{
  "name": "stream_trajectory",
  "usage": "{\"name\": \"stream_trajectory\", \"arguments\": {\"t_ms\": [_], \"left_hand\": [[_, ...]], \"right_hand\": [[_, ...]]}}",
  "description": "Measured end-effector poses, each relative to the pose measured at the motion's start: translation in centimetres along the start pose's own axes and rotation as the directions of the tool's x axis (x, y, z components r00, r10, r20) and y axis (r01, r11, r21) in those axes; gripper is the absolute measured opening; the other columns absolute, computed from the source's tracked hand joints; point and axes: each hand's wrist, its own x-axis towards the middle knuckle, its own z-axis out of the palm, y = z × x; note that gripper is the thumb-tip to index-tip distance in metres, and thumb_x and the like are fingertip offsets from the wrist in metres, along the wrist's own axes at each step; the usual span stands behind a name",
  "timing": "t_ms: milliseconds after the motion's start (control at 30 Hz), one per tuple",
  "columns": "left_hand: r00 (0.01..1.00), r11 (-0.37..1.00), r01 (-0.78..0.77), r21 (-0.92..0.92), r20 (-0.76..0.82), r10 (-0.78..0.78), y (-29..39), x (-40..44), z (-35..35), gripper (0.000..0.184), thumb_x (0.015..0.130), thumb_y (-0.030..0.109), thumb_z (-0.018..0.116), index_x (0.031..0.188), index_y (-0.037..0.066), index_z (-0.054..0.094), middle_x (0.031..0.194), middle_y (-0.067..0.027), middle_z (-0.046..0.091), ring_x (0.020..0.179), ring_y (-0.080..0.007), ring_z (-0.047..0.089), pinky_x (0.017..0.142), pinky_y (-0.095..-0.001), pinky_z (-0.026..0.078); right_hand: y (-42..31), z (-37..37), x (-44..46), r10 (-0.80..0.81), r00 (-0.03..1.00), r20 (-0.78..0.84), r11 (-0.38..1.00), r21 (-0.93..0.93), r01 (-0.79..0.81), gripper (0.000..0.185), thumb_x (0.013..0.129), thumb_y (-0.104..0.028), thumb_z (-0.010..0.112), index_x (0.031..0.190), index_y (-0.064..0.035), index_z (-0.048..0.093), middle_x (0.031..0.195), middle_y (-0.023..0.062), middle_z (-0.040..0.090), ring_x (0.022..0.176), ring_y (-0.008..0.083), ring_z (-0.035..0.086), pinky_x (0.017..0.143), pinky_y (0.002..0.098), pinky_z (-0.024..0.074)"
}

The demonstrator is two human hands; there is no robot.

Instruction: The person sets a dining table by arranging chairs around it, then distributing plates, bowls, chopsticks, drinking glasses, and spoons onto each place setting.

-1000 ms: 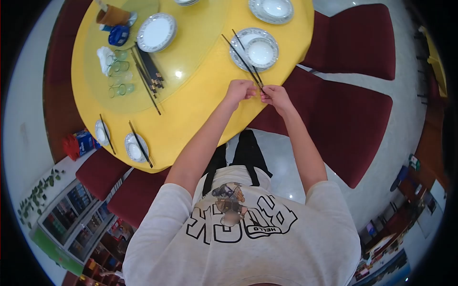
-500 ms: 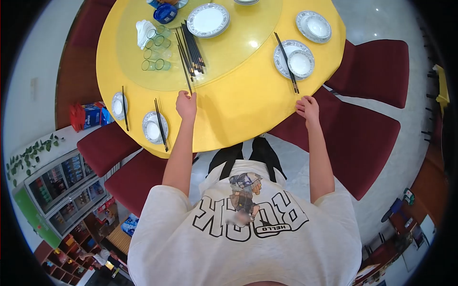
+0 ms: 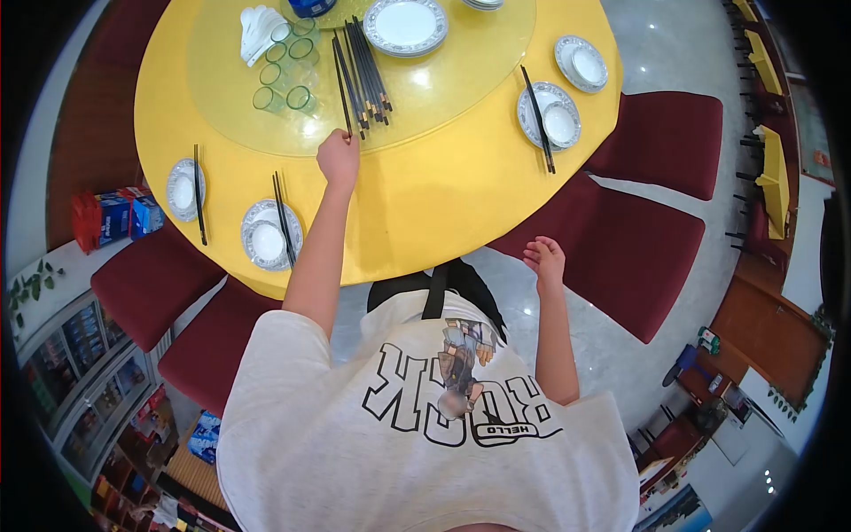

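Observation:
My left hand (image 3: 339, 160) is closed, its fingertips pinching the near end of a black chopstick (image 3: 342, 89). That chopstick lies along the left side of a bundle of black chopsticks (image 3: 365, 75) on the glass turntable (image 3: 443, 97). To the left of the bundle stand several green-tinted glasses (image 3: 300, 98). Off the table edge, over the floor by a chair, my right hand (image 3: 546, 257) hangs with loosely bent fingers and nothing in it. The nearest setting to it is a patterned plate with a bowl (image 3: 558, 124), a pair of chopsticks (image 3: 538, 120) lying across the plate.
Another plate and bowl (image 3: 581, 64) sit at the far right. Two settings, a near-left plate (image 3: 261, 213) and a far-left plate (image 3: 186, 189), have chopsticks on them. Stacked plates (image 3: 405, 27) and white spoons (image 3: 261, 34) rest on the turntable. Dark red chairs (image 3: 612, 257) surround the yellow table.
My left hand has moved forward, sliding the chopstick up beside the bundle. My right hand has drawn back from the table edge towards my body. The view has shifted.

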Motion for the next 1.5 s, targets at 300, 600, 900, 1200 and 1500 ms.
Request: {"name": "stream_trajectory", "arguments": {"t_ms": [300, 600, 900, 1200, 1500], "left_hand": [[0.991, 0.982, -0.045, 0.184, 0.129, 0.021, 1.5, 1.3, -0.3, 0.032, 0.078, 0.033, 0.066, 0.081, 0.001, 0.064, 0.076, -0.0174, 0.067, 0.074, -0.0340, 0.065, 0.067, -0.0431, 0.052], [0.957, 0.987, 0.104, 0.125, 0.258, -0.134, -0.5, -1.1, -1.7, 0.034, 0.069, 0.036, 0.069, 0.074, 0.002, 0.067, 0.075, -0.0176, 0.067, 0.072, -0.0340, 0.066, 0.066, -0.0420, 0.052], [0.918, 0.961, 0.236, -0.143, 0.356, -0.173, -2.3, -14.8, -3.7, 0.029, 0.072, 0.031, 0.070, 0.068, 0.002, 0.066, 0.064, -0.0128, 0.065, 0.061, -0.0266, 0.064, 0.061, -0.0353, 0.050], [0.936, 0.963, 0.051, -0.264, 0.348, 0.046, 5.7, -17.1, -3.1, 0.024, 0.081, 0.023, 0.068, 0.085, 0.000, 0.067, 0.070, -0.0091, 0.066, 0.063, -0.0149, 0.063, 0.061, -0.0279, 0.050], [0.826, 0.899, 0.166, -0.405, 0.556, 0.098, 13.8, -17.5, 2.8, 0.022, 0.087, 0.017, 0.061, 0.096, -0.003, 0.065, 0.075, -0.0102, 0.066, 0.063, -0.0140, 0.062, 0.061, -0.0267, 0.050]], "right_hand": [[1.5, 3.2, -2.6, -0.023, 1.000, 0.014, 1.000, 0.002, 0.023, 0.013, 0.091, -0.010, 0.052, 0.101, -0.0076, 0.059, 0.086, 0.0055, 0.064, 0.073, 0.0137, 0.063, 0.062, 0.0276, 0.0528], [1.4, 16.5, -3.9, 0.042, 0.895, 0.444, 0.968, -0.241, 0.075, 0.020, 0.089, -0.017, 0.058, 0.101, -0.0019, 0.062, 0.084, 0.0065, 0.065, 0.071, 0.0127, 0.061, 0.059, 0.0253, 0.0493], [4.8, 29.8, -2.8, -0.065, 0.718, 0.693, 0.943, -0.193, 0.272, 0.026, 0.084, -0.024, 0.061, 0.077, 0.0004, 0.067, 0.064, 0.0064, 0.063, 0.058, 0.0156, 0.059, 0.056, 0.0304, 0.0488], [-2.4, 20.7, -1.9, -0.380, 0.691, 0.615, 0.824, -0.115, 0.555, 0.024, 0.083, -0.021, 0.062, 0.077, 0.0014, 0.066, 0.068, 0.0090, 0.066, 0.064, 0.0162, 0.064, 0.058, 0.0307, 0.0492], [-23.7, -2.5, 18.6, -0.170, 0.801, 0.575, 0.891, -0.257, 0.374, 0.020, 0.092, -0.017, 0.057, 0.092, 0.0005, 0.066, 0.074, 0.0020, 0.064, 0.061, 0.0091, 0.059, 0.059, 0.0227, 0.0493]]}}
